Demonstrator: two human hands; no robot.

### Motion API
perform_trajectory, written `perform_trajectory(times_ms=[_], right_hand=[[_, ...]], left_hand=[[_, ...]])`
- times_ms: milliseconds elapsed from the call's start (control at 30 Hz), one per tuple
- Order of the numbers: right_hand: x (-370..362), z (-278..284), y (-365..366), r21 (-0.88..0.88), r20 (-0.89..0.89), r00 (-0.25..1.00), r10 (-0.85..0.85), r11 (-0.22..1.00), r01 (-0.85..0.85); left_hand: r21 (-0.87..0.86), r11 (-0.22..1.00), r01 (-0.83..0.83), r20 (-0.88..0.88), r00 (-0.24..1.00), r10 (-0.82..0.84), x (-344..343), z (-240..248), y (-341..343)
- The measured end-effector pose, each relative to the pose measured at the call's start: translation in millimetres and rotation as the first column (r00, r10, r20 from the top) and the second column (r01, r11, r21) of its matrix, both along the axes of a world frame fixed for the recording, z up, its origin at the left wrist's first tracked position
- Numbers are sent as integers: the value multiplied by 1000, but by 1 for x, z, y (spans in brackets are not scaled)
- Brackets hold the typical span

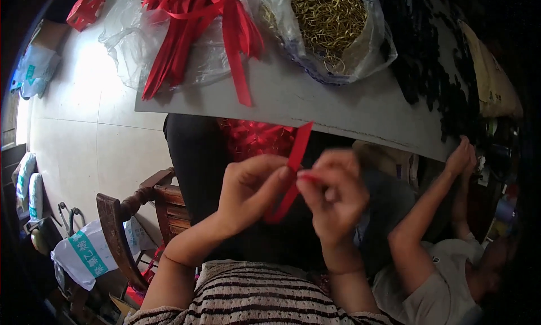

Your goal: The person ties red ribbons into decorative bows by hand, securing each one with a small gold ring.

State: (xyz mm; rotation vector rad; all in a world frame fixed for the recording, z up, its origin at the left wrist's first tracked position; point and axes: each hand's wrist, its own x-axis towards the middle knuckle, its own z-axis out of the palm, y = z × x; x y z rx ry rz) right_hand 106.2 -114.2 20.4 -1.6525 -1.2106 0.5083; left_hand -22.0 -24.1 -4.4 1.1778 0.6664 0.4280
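Observation:
Between my two hands, over my lap and just below the table edge, is a red ribbon (300, 146). My left hand (251, 184) pinches it between thumb and fingers, with one end sticking up and another part hanging below. Close beside it, my right hand (335, 187) is closed on a red piece at the fingertips, which looks like part of the same ribbon. Those fingers are slightly blurred, so the exact grip is hard to see. Beyond my hands, a bundle of red ribbons (189, 38) lies on clear plastic on the table.
A plastic bag of gold-coloured wire-like pieces (329, 26) sits on the grey table (338, 114). Black strips (428, 49) cover its right part. Red shiny material (256, 139) lies under the edge. A wooden chair (121, 229) stands left; a co-worker (434, 263) sits right.

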Motion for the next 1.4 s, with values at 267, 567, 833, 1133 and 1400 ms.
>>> perform_trajectory(times_ms=[267,567,833,1133,1400], right_hand=[[1,-23,12,112,-726,685,-59,973,203],[7,-22,9,43,-659,723,-207,950,311],[39,-22,11,159,-756,630,-178,883,441],[3,2,-3,-77,281,951,-133,984,161],[20,-23,-8,-86,-518,855,-39,996,-7]], left_hand=[[-62,992,113,101,989,-106,4,3,-6],[-26,977,213,139,968,-208,6,-7,-17],[-335,888,314,129,949,-286,-4,-9,-11],[-166,986,29,132,991,-6,0,-12,-15],[-149,985,82,141,988,-61,4,0,-12]])
